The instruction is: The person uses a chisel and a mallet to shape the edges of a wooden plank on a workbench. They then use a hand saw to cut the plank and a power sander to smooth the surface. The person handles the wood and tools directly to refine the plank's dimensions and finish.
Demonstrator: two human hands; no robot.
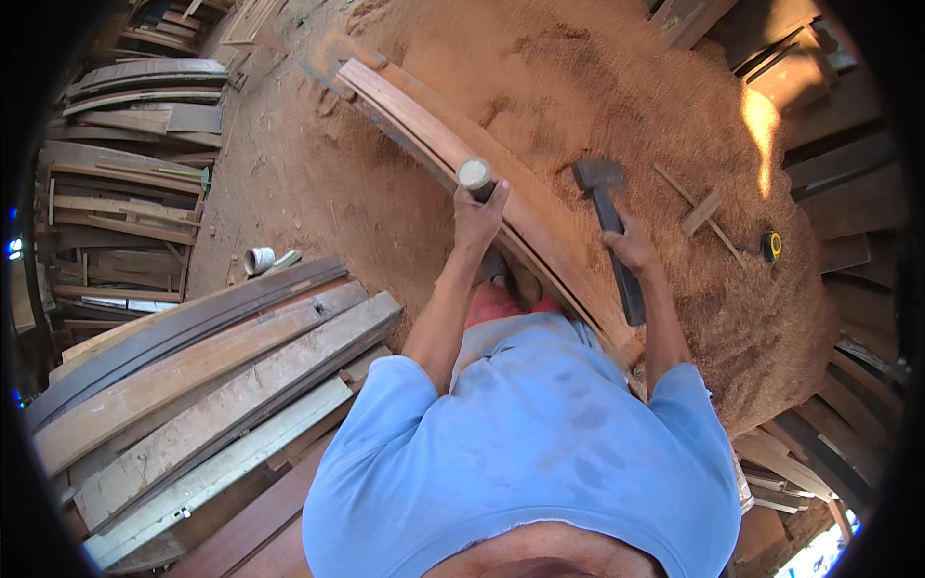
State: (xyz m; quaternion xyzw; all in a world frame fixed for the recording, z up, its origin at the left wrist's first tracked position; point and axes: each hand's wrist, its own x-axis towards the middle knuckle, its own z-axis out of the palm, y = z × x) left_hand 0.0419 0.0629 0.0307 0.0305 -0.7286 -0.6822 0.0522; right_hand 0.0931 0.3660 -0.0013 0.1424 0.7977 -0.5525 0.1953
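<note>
My left hand (477,220) is closed around an upright chisel (474,174) with a round, pale, worn top; its lower end is hidden by my hand and the angle. Beneath it, a long reddish wooden beam (424,118) runs from the upper left down toward my right side, with a groove-like dark line along it. To the right of the beam, my right hand (633,249) grips the dark handle of a hammer (599,174). The hammer's blocky head is raised on the far side of the hand, apart from the chisel.
A wooden marking gauge (701,213) and a yellow-black tape measure (771,248) lie on brown sawdust (568,87) to the right. Stacked planks (231,405) fill the lower left, with a white cup-like container (258,260) beside them. More timber (135,164) lines both sides.
</note>
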